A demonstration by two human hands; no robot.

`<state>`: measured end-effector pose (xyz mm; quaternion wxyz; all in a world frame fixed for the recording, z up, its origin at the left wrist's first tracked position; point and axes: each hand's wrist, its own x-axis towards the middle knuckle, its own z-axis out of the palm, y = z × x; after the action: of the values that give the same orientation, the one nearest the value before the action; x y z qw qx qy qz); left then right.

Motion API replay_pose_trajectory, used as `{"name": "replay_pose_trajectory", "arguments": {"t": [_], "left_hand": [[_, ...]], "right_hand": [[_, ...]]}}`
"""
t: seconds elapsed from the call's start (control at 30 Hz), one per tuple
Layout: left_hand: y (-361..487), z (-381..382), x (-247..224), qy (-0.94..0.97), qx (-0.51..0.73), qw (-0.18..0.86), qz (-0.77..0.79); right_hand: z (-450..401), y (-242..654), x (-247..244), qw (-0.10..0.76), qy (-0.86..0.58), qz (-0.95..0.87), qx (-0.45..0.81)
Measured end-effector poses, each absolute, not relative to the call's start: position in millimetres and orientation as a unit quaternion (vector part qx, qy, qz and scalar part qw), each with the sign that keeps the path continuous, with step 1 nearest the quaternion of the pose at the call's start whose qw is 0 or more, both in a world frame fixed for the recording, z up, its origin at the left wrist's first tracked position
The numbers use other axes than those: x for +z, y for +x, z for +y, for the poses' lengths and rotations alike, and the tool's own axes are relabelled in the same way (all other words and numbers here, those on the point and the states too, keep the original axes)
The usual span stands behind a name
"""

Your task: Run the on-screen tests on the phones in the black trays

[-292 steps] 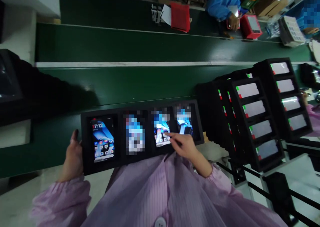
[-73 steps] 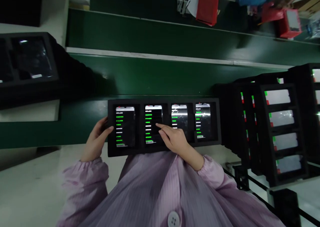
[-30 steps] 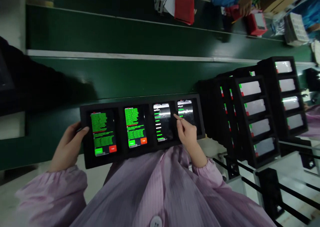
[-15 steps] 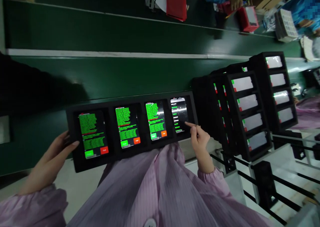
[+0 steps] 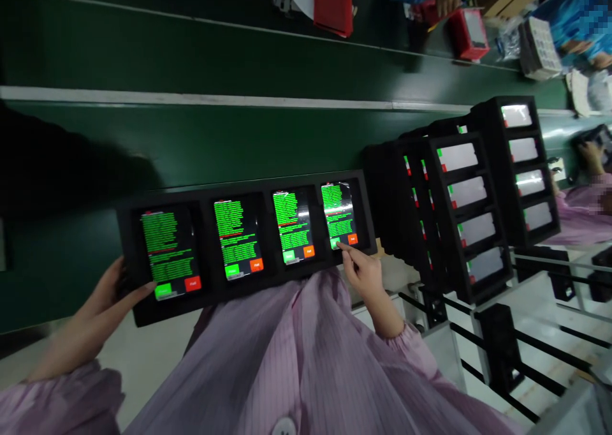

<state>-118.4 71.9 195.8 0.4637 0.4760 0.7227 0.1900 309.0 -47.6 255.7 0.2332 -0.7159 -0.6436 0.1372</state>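
A long black foam tray lies tilted before me at the bench edge, holding several smartphones in a row. Each lit screen shows green text above a green and a red button. My left hand grips the tray's left end, fingers around the side, thumb reaching the green button of the leftmost phone. At the other end, my right hand holds nothing. Its index finger points at the green button of the rightmost phone, apparently touching it, with the other fingers curled.
Stacks of black trays with lit phones stand on the right. Beyond the green bench are a red folder, a red box and other people's hands. Metal frames with black bars stand at the lower right.
The rightmost phone's screen went from a list of white and green lines to green text with two buttons. My right index finger moved down-left; my left thumb slid onto the leftmost screen's corner.
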Motion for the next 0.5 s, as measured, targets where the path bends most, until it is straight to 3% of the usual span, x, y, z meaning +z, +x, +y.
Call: {"name": "replay_pose_trajectory", "arguments": {"t": [0.2, 0.5], "left_hand": [[-102, 74, 211, 0.447, 0.188, 0.487, 0.727], [-87, 72, 224, 0.407, 0.192, 0.518, 0.727]], "right_hand": [[-30, 266, 251, 0.171, -0.610, -0.735, 0.241], [13, 204, 255, 0.142, -0.471, -0.833, 0.254]]}}
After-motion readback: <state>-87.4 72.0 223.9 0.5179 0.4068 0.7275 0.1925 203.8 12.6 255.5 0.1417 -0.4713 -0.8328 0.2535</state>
